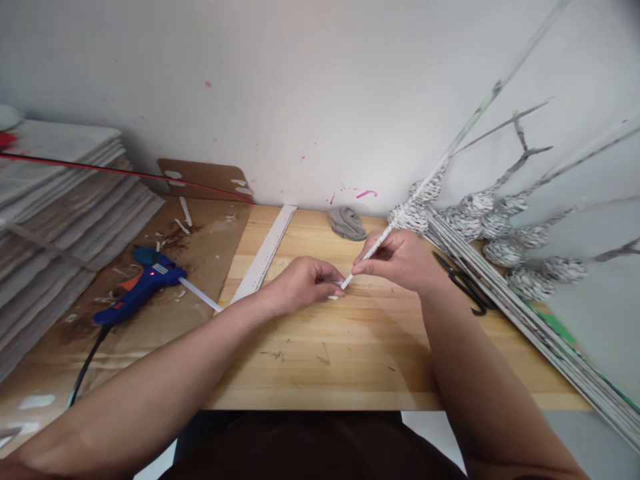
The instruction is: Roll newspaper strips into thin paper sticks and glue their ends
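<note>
My right hand (400,260) pinches a thin rolled paper stick (376,247) that slopes up to the right across the wooden table (325,347). My left hand (300,283) is closed on the stick's lower end, fingertips almost touching the right hand's. The stick runs toward a coiled paper knob (411,215) at the back of the table.
A blue hot glue gun (143,283) with its cord lies on brown cardboard (210,247) at left. Stacked boards (60,213) rise at far left. A white ruler (265,253), grey cloth (347,223), black scissors (465,283) and a bundle of paper sticks (525,313) with coiled heads surround the hands.
</note>
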Demonstrator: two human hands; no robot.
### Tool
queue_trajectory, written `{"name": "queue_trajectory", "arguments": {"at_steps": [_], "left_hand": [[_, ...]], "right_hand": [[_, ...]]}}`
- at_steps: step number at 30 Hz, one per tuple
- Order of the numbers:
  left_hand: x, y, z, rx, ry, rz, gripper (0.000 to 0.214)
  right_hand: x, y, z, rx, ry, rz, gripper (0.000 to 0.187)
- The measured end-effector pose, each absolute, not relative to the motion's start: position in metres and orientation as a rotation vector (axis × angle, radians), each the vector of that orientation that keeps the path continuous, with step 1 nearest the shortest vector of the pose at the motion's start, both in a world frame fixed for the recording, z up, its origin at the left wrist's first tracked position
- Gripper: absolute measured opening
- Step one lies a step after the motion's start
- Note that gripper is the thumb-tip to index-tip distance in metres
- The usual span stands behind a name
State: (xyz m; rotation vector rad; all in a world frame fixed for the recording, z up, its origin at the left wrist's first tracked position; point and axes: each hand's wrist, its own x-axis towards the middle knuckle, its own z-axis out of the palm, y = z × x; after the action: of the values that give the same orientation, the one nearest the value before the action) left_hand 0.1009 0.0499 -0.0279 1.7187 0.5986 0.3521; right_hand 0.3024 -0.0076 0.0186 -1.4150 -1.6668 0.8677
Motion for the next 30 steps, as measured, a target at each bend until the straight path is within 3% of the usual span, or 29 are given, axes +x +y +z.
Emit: {"name": "queue_trajectory", "arguments": {"at_steps": [11,17,30], "left_hand": [[0.081,0.08,-0.005,1.744,0.636,0.618,0.03],[0.076,0.087,-0.005,1.38,0.567,0.631,0.034],[0.079,0.081,-0.004,1.26,0.52,0.64,0.03]], "right_hand": [[0.283,-0.009,0.021,-1.244,-1.485,0.478,0.017],[0.266,-0.006,0.018,-1.302,-1.337,0.421,0.021],[0.233,-0.012,-0.005,-1.198,-1.12,0.833,0.023]]}}
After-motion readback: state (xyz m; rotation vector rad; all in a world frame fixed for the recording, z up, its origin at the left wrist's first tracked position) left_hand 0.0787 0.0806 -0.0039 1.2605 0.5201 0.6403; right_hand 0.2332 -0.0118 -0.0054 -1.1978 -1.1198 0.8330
